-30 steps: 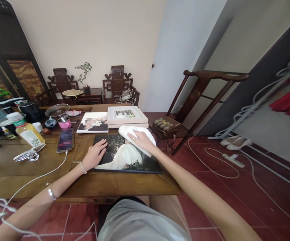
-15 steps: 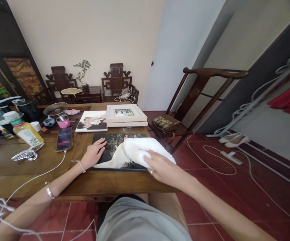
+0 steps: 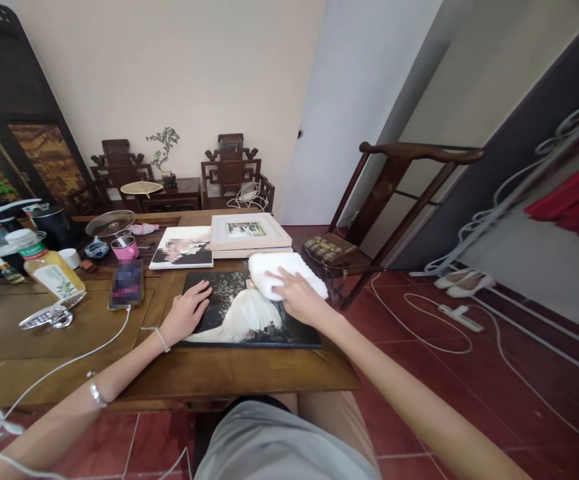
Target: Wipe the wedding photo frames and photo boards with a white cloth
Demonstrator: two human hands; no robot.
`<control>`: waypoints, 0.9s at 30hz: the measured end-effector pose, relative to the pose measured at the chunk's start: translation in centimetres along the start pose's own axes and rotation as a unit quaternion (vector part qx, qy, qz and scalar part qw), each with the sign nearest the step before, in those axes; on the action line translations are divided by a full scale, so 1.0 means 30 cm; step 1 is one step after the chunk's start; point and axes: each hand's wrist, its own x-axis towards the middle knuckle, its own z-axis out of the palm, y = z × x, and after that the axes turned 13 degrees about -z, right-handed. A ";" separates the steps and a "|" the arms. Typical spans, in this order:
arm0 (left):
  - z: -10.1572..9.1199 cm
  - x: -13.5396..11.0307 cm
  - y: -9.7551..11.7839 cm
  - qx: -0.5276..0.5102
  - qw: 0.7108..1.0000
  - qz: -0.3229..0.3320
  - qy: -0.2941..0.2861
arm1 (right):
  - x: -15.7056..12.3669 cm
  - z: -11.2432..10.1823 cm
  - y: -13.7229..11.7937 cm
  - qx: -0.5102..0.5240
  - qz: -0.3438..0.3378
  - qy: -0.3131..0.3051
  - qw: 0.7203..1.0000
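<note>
A dark photo panel [image 3: 219, 307] showing a figure in a long white dress lies flat near the front edge of the wooden table [image 3: 249, 370]. My left hand [image 3: 189, 312] rests on the panel's left side with the fingers stretched out. Under my right hand [image 3: 299, 298] is a folded white towel [image 3: 289, 265], pressed on the panel's far right part. The fingers of that hand lie over the towel and grip it. The towel covers the panel's upper right corner.
Behind the panel lie a white-edged photo print [image 3: 182, 247] and stacked pale frames [image 3: 252, 233]. To the left are a charging phone [image 3: 127, 285], a pink mug [image 3: 125, 248], a juice-coloured bottle [image 3: 49, 267] and clear-handled metal tool [image 3: 54, 312]. A wooden chair [image 3: 384, 187] stands at right.
My right hand has moved the towel away from me, from the panel's near right part to its far right corner, uncovering the lower right. My left hand has stayed in place.
</note>
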 end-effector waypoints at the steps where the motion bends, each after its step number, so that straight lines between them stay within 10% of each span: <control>1: -0.002 -0.001 0.003 0.003 1.000 -0.002 -0.001 | -0.010 -0.002 -0.018 0.006 0.003 -0.010 1.000; 13: -0.006 0.000 0.010 0.023 1.000 0.000 -0.006 | -0.311 -0.046 -0.298 0.047 -0.018 -0.006 0.999; 27: -0.003 0.002 0.002 0.029 1.000 0.011 0.001 | 0.062 -0.001 0.019 0.001 0.030 0.003 1.000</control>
